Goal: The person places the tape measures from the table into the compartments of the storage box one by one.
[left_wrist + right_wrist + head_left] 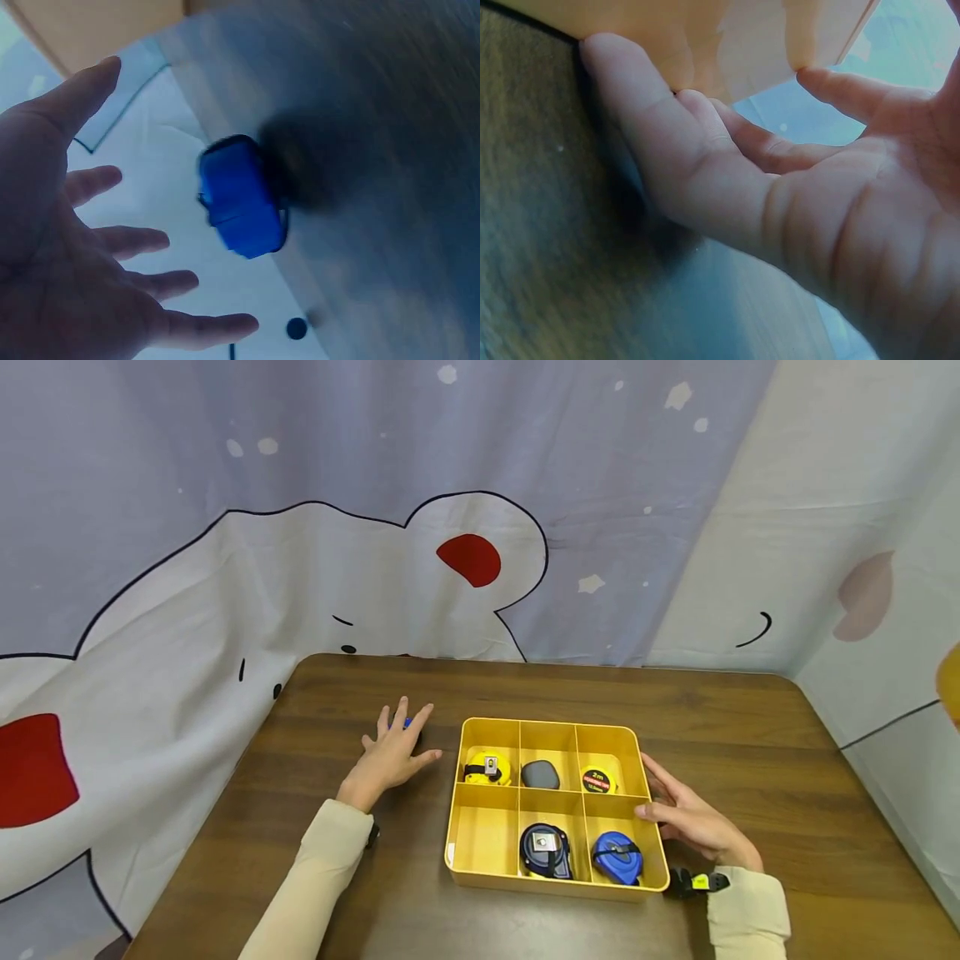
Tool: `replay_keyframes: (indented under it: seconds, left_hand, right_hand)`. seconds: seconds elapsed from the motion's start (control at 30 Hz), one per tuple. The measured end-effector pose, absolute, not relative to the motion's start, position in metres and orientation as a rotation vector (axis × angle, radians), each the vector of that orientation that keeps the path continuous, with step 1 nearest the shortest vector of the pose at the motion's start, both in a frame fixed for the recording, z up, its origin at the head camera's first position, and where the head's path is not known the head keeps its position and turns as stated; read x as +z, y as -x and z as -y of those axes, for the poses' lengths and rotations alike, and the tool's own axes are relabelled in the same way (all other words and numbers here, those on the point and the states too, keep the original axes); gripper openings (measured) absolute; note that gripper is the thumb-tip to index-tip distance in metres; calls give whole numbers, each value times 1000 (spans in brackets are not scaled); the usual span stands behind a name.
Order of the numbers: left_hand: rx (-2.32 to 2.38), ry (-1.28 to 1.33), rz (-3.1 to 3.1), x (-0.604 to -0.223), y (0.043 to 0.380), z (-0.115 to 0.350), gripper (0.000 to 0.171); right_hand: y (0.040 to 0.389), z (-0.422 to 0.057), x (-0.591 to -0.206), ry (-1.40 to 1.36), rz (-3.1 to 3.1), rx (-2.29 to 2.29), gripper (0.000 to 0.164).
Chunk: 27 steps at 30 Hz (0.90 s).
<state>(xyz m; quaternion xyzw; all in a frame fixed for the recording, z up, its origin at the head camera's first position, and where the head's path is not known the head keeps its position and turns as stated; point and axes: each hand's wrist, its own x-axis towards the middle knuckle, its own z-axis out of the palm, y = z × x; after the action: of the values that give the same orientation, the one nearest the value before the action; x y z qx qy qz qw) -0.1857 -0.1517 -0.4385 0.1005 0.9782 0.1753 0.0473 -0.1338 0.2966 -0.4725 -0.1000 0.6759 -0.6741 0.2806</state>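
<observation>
My left hand is spread with straight fingers over a blue tape measure on the table, mostly hidden beneath it in the head view. The left wrist view shows a gap between palm and tape measure. On the right, my right hand holds the side of a yellow divided box, thumb at the rim and fingers against the outer wall. In its back row sit a yellow tape measure, a grey rounded one and a labelled yellow one. The front row holds a dark blue tape measure and a blue one.
The wooden table has rounded far corners. A printed curtain hangs right behind its back edge and along both sides. Thin dividers split the box into several compartments.
</observation>
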Motion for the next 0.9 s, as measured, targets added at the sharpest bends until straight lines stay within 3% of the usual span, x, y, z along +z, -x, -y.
replay_keyframes:
  seconds: [0.27,0.9]
  left_hand:
    - [568,-214,-2875,-449,202,152,77]
    - [579,-204,-2976,-455,220,158,46]
  right_hand:
    - [133,-297,-473,281,-1800,-1817,84]
    - [133,-295,-474,286,-1755,-1861,82]
